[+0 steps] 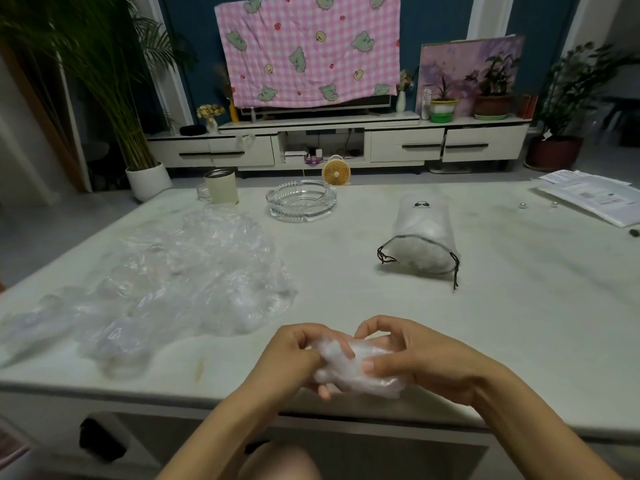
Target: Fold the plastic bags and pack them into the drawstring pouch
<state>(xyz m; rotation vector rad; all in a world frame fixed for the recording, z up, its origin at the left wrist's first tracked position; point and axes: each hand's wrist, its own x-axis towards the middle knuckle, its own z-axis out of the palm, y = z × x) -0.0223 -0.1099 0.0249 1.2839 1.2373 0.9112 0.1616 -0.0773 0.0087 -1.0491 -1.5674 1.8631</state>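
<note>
Fingers (373,366) of both hands curl round one small plastic bag (349,370). Left hand (298,355) and right hand (412,358) pinch it into a wad, well in front of the drawstring pouch (422,237). Pouch lies sideways on the surface (519,306), mouth open, looks nearly full. Loose bag pile (194,271) sits far left of pouch. Best approach: press air out, keep folds flat, grip firm so it can't spring open.

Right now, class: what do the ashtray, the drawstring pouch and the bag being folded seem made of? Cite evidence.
The ashtray looks like glossy clear glass: thick, see-through, ribbed rim. The drawstring pouch is frosted plastic or thin fabric, matte, hard to tell; contents show faintly through it. The folded bag is thin clear plastic film: shiny, crinkled.
</note>
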